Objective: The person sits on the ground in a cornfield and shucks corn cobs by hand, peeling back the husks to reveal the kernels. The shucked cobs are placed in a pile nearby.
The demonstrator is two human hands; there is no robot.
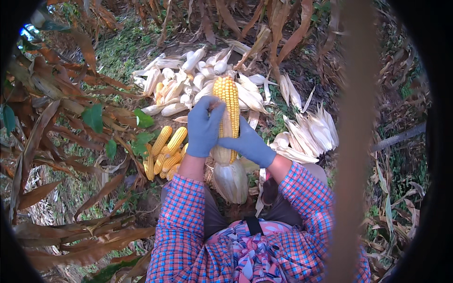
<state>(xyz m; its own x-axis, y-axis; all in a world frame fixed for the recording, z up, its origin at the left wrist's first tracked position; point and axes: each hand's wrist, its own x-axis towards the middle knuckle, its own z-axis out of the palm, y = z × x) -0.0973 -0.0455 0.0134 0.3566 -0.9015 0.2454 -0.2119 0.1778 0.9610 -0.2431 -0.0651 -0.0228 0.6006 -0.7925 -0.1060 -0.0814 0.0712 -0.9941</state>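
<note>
A corn ear (230, 97) with bare yellow kernels stands tip-up between my two gloved hands. My right hand (253, 145) grips its lower part, the thumb across the front. On the left side, my left hand (205, 127) has its fingers curled around a pale strip of husk (226, 123) that lies along the kernels; brownish silk shows near the fingertips. Peeled husk (230, 182) hangs folded down below the ear, between my knees. Part of the cob's base is hidden behind the right thumb and the husk.
Several bare yellow cobs (166, 152) lie at the left. A heap of ears in pale husks (198, 76) lies ahead. Loose husks (308, 134) are piled at the right. Dry corn stalks and leaves (46, 92) surround the spot; a blurred brown stalk (354, 141) crosses the right side.
</note>
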